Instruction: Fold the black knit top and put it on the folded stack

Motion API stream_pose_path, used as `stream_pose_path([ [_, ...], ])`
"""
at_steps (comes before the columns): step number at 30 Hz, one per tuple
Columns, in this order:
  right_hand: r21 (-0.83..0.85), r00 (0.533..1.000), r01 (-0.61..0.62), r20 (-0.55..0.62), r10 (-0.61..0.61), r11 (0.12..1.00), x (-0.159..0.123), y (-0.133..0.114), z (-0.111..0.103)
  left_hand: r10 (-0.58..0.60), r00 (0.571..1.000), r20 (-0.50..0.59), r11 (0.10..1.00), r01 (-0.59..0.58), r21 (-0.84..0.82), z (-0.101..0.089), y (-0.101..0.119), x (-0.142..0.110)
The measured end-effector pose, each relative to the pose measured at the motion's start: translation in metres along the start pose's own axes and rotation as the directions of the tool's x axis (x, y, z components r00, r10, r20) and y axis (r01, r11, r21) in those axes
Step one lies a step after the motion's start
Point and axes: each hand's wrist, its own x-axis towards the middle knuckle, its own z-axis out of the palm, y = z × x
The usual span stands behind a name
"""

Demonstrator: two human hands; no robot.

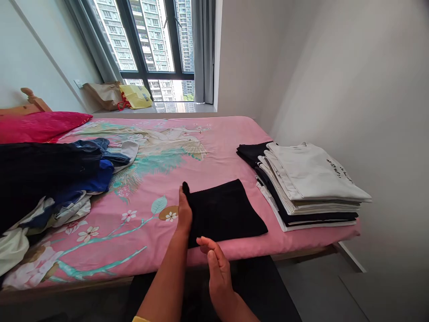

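A folded black garment (224,212) lies flat on the pink floral bedspread (187,147), near the bed's front edge. My left hand (184,210) stands edge-on against its left side, shut on a black fabric corner at the fingertips. My right hand (217,270) is open, its fingers curled and empty, just in front of the garment's near edge. To the right, a stack of folded shirts (303,188) sits with white on top and black layers between, apart from both hands.
A heap of unfolded dark, blue and white clothes (43,188) covers the bed's left side, below a red pillow (40,126). A wall runs along the bed's right side. Paper and yellow bags (117,96) sit on the windowsill beyond the bed.
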Motion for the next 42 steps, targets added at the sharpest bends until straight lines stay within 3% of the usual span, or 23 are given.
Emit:
stream_pose_path([
  [2,-0.028,1.0,-0.012,0.012,0.012,1.0,-0.011,0.002,-0.013,0.062,0.996,0.063,0.937,-0.08,0.34,0.024,-0.011,-0.007],
  [4,-0.052,1.0,-0.022,0.013,0.023,0.998,-0.019,0.005,-0.022,0.064,0.986,0.152,0.796,-0.142,0.589,0.038,-0.02,-0.014],
  [7,-0.09,1.0,-0.025,-0.01,0.024,0.996,-0.024,0.004,-0.027,0.0,0.96,0.28,0.521,-0.239,0.819,0.039,-0.023,-0.013],
  [10,-0.163,0.999,0.041,-0.01,-0.043,0.986,-0.019,-0.006,-0.029,-0.05,0.947,0.318,0.56,-0.237,0.794,0.019,-0.011,-0.005],
  [13,-0.279,0.986,0.164,0.025,-0.164,0.946,0.0,-0.016,-0.034,0.069,0.925,0.374,0.56,-0.346,0.752,-0.009,-0.002,-0.003],
  [15,-0.386,0.975,0.211,0.025,-0.219,0.898,0.022,-0.018,-0.042,0.114,0.901,0.419,0.512,-0.415,0.752,-0.028,-0.004,-0.006],
  [19,-0.593,0.967,0.17,-0.054,-0.249,0.787,0.074,-0.008,-0.063,0.084,0.923,0.375,0.51,-0.363,0.78,-0.053,-0.021,-0.02],
  [22,-0.651,0.978,0.15,-0.012,-0.207,0.744,0.106,0.001,-0.073,0.149,0.914,0.377,0.498,-0.399,0.77,-0.055,-0.023,-0.035],
  [24,-0.643,0.987,0.133,0.017,-0.16,0.754,0.12,0.005,-0.075,0.18,0.857,0.483,0.436,-0.51,0.742,-0.05,-0.017,-0.047],
  [27,-0.611,0.99,0.136,0.047,-0.135,0.78,0.13,0.008,-0.071,0.148,0.735,0.661,0.319,-0.668,0.672,-0.037,-0.008,-0.066],
  [29,-0.605,0.988,0.152,0.059,-0.146,0.782,0.129,0.007,-0.067,0.126,0.736,0.665,0.284,-0.669,0.687,-0.03,-0.007,-0.074],
  [31,-0.66,0.988,0.139,0.047,-0.144,0.738,0.122,0.002,-0.063,0.111,0.767,0.632,0.289,-0.633,0.718,-0.028,-0.008,-0.078],
  [33,-0.773,0.994,0.094,0.043,-0.096,0.628,0.112,-0.005,-0.06,0.092,0.768,0.634,0.336,-0.623,0.706,-0.03,-0.011,-0.078],
  [36,-0.915,0.995,0.018,0.056,0.084,0.403,0.097,-0.014,-0.052,0.102,0.761,0.641,0.469,-0.605,0.644,-0.036,-0.012,-0.072],
  [38,-0.956,0.981,-0.012,0.046,0.189,0.293,0.092,-0.016,-0.044,0.138,0.794,0.592,0.572,-0.552,0.607,-0.039,-0.011,-0.064],
  [40,-0.967,0.974,-0.024,0.035,0.223,0.253,0.09,-0.013,-0.037,0.169,0.839,0.517,0.654,-0.488,0.579,-0.04,-0.012,-0.053],
  [42,-0.956,0.976,-0.05,0.014,0.215,0.288,0.092,-0.009,-0.029,0.169,0.876,0.452,0.704,-0.428,0.567,-0.04,-0.015,-0.042],
])
